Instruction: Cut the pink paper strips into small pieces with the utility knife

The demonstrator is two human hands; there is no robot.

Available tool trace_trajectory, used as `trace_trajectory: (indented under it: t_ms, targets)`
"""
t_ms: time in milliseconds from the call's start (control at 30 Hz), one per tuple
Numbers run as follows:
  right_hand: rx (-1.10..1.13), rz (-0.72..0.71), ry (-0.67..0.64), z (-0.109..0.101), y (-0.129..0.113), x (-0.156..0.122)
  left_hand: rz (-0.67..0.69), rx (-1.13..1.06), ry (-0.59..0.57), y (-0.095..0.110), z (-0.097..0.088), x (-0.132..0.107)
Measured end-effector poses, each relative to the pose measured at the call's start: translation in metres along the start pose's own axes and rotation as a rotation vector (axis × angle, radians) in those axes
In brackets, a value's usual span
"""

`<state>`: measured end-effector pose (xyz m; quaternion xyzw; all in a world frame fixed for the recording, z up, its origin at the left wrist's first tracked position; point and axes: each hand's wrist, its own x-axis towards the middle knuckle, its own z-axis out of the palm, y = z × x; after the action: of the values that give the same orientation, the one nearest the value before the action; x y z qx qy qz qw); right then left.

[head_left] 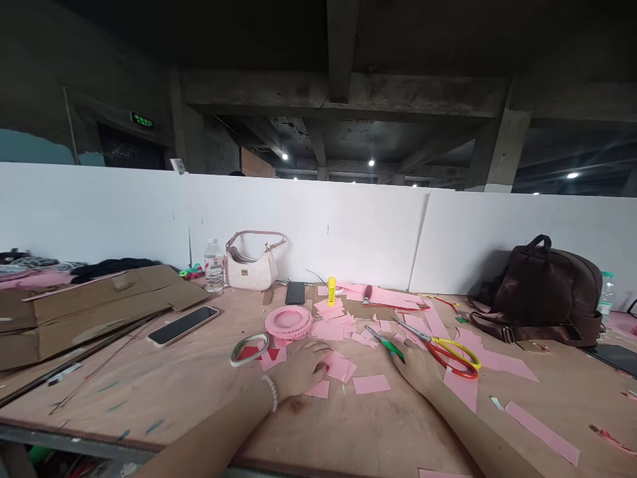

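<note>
My left hand (301, 367) lies on the wooden table (199, 392) with its fingers curled down onto small pink paper squares (341, 366); whether it pinches one I cannot tell. My right hand (415, 368) rests beside it, closed around the green-handled scissors (385, 342), whose blades point up and left. A loose pink square (371, 384) lies between the two hands. A round pink paper ring (288, 322) sits just beyond the left hand. Red-and-yellow scissors (450, 352) lie to the right of my right hand.
A tape roll (249, 350), two phones (183, 325) (295, 293), a yellow glue stick (331, 291), a water bottle (213, 265), a white handbag (251, 265) and a brown backpack (545, 292) stand about. Cardboard sheets (74, 309) cover the left. A white partition (348, 232) closes the back.
</note>
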<state>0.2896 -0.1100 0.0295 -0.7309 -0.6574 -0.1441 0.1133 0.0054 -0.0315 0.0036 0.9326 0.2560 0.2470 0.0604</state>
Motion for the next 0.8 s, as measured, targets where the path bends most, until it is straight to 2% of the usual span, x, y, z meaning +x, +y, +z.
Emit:
trace_trajectory:
  t_ms: [367,567,667,800]
  targets:
    - [-0.003,-0.028,-0.001,0.002,-0.007,-0.001,-0.008,-0.024,0.003,0.0,0.0,0.002]
    - [0.121,-0.079,0.002,-0.002,-0.01,-0.002,-0.015,-0.03,-0.008,-0.001,-0.001,0.003]
    - [0.256,-0.183,-0.024,-0.007,-0.024,-0.003,-0.031,-0.029,-0.008,-0.001,0.0,0.003]
    - [0.483,-0.291,-0.084,-0.015,-0.059,-0.004,-0.038,-0.02,-0.035,-0.001,-0.002,0.008]
